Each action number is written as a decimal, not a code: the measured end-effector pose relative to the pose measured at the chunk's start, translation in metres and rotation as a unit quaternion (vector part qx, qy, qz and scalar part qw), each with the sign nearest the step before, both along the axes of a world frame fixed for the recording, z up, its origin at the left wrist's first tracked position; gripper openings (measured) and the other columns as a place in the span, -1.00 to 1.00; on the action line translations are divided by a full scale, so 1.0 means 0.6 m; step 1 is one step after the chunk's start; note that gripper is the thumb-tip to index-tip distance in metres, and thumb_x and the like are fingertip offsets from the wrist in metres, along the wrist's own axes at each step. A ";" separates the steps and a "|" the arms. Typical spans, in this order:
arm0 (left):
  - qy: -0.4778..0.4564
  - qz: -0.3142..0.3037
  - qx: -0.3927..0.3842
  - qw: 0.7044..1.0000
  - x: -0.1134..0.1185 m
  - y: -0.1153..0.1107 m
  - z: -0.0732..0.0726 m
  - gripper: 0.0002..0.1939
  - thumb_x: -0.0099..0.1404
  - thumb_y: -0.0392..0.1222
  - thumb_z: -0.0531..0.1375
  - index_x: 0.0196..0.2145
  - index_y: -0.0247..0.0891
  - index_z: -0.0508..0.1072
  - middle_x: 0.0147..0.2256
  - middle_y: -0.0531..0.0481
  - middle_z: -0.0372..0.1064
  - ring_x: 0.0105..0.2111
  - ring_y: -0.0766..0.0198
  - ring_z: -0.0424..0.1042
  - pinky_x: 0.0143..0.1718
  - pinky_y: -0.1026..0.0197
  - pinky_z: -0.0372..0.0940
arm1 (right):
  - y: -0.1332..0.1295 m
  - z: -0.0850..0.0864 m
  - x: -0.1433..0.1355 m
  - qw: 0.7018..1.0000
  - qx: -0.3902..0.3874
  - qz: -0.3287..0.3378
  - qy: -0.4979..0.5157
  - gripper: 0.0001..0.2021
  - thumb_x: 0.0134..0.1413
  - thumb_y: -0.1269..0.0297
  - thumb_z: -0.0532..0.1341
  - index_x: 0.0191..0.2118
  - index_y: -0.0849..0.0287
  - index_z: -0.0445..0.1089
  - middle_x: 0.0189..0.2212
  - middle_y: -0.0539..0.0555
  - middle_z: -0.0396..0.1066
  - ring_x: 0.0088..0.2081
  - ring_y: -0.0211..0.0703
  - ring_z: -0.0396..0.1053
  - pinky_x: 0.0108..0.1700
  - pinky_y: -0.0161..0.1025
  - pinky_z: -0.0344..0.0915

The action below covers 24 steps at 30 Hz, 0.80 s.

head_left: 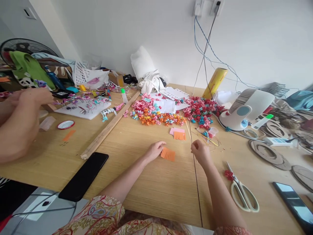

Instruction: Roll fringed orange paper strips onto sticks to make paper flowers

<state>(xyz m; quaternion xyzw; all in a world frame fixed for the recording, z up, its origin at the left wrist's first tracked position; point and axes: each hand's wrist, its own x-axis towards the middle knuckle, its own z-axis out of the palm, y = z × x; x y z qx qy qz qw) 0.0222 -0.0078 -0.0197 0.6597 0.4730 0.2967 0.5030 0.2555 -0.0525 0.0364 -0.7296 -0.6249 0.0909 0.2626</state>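
My left hand (154,152) pinches the left edge of a small orange paper slip (168,154) with a row of cuts in it, just above the table. To its right, my right hand (201,152) is closed around a thin pale stick (188,130) that slants up toward the paper flowers. Beyond my hands lie another orange slip (179,135) and a pink slip (174,130), partly overlapping. A heap of orange and pink paper flowers (151,117) spreads behind them, and red ones (199,109) are piled farther right.
White-handled scissors (242,192) and a phone (294,204) lie at right, below a white fan (244,109). At left are a black phone (84,176) and a long wooden strip (110,127). Another person's arm (22,124) reaches in beyond the strip.
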 end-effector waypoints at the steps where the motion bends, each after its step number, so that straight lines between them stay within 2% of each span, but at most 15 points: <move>1: -0.016 0.001 -0.027 1.000 -0.001 0.000 0.001 -0.71 0.17 -0.30 -0.04 -0.16 -0.26 0.32 -0.44 0.03 0.32 -0.46 0.38 0.34 -0.47 0.37 0.26 | 0.001 -0.005 -0.006 1.000 0.001 0.020 0.023 -0.87 -0.09 0.31 0.00 -0.48 0.16 0.26 -0.65 -0.04 0.32 -0.57 -0.27 0.28 -0.48 -0.38 0.10; 4: -0.035 0.002 -0.081 0.996 -0.007 -0.003 0.007 -0.70 0.17 -0.34 -0.06 -0.15 -0.27 0.30 -0.36 0.00 0.34 -0.47 0.39 0.37 -0.45 0.34 0.30 | 0.010 -0.025 -0.025 0.993 -0.012 0.088 0.075 -0.87 -0.08 0.32 -0.01 -0.42 0.15 0.26 -0.62 -0.05 0.32 -0.56 -0.29 0.29 -0.46 -0.39 0.12; 6: -0.021 0.000 -0.075 0.997 -0.014 -0.007 0.012 -0.72 0.17 -0.34 -0.06 -0.17 -0.26 0.29 -0.33 -0.01 0.33 -0.49 0.40 0.37 -0.48 0.34 0.30 | 0.018 -0.037 -0.037 0.987 -0.029 0.134 0.081 -0.86 -0.08 0.34 -0.01 -0.42 0.15 0.27 -0.61 -0.05 0.32 -0.53 -0.29 0.29 -0.44 -0.39 0.13; 8: 0.018 0.000 -0.021 1.000 -0.026 -0.012 0.018 -0.77 0.17 -0.33 -0.04 -0.22 -0.26 0.31 -0.35 0.01 0.32 -0.52 0.41 0.35 -0.52 0.36 0.28 | 0.023 -0.046 -0.047 0.984 -0.041 0.162 0.063 -0.86 -0.11 0.37 -0.01 -0.44 0.16 0.28 -0.58 -0.04 0.33 -0.51 -0.29 0.28 -0.42 -0.38 0.13; 10: 0.079 0.007 0.085 0.993 -0.039 -0.016 0.025 -0.83 0.14 -0.34 0.01 -0.30 -0.27 0.34 -0.41 0.05 0.30 -0.52 0.41 0.32 -0.50 0.37 0.25 | 0.025 -0.050 -0.054 0.982 -0.045 0.179 0.040 -0.85 -0.13 0.41 0.00 -0.45 0.17 0.29 -0.53 -0.01 0.34 -0.48 -0.29 0.27 -0.41 -0.38 0.12; 11: 0.114 0.010 0.150 0.982 -0.046 -0.018 0.028 -0.86 0.12 -0.36 0.04 -0.35 -0.27 0.34 -0.43 0.05 0.30 -0.48 0.39 0.31 -0.44 0.36 0.25 | 0.024 -0.051 -0.056 0.981 -0.047 0.185 0.033 -0.85 -0.13 0.42 0.00 -0.45 0.17 0.30 -0.51 0.00 0.34 -0.46 -0.29 0.26 -0.40 -0.38 0.12; 13: 0.176 -0.027 0.237 0.955 -0.058 -0.024 0.034 -0.88 0.11 -0.39 0.07 -0.39 -0.26 0.35 -0.44 0.06 0.30 -0.41 0.36 0.30 -0.34 0.33 0.23 | 0.020 -0.051 -0.058 0.979 -0.049 0.198 0.025 -0.84 -0.13 0.45 -0.01 -0.44 0.18 0.30 -0.48 0.01 0.34 -0.44 -0.29 0.25 -0.38 -0.38 0.12; 17: 0.245 -0.163 0.330 0.897 -0.068 -0.035 0.037 -0.77 0.07 -0.37 0.17 -0.27 -0.23 0.35 -0.28 -0.01 0.32 -0.21 0.25 0.27 -0.15 0.21 0.19 | 0.012 -0.049 -0.054 0.976 -0.047 0.212 0.010 -0.82 -0.10 0.47 -0.02 -0.41 0.20 0.30 -0.46 0.03 0.33 -0.41 -0.28 0.25 -0.35 -0.38 0.12; 19: 0.249 -0.204 0.358 0.877 -0.065 -0.036 0.034 -0.68 0.05 -0.36 0.21 -0.19 -0.23 0.33 -0.20 -0.04 0.31 -0.13 0.22 0.24 -0.09 0.17 0.17 | 0.013 -0.048 -0.053 0.978 -0.054 0.203 0.003 -0.82 -0.09 0.48 -0.02 -0.41 0.20 0.31 -0.45 0.03 0.33 -0.40 -0.28 0.25 -0.35 -0.38 0.12; 24: 0.250 -0.197 0.401 0.859 -0.055 -0.024 0.022 -0.52 0.07 -0.22 0.22 -0.03 -0.23 0.23 0.02 -0.11 0.15 0.06 0.15 0.06 0.06 0.08 0.04 | 0.026 -0.054 -0.053 0.980 -0.058 0.192 -0.014 -0.82 -0.07 0.46 -0.01 -0.41 0.19 0.32 -0.43 0.04 0.33 -0.37 -0.27 0.25 -0.32 -0.38 0.12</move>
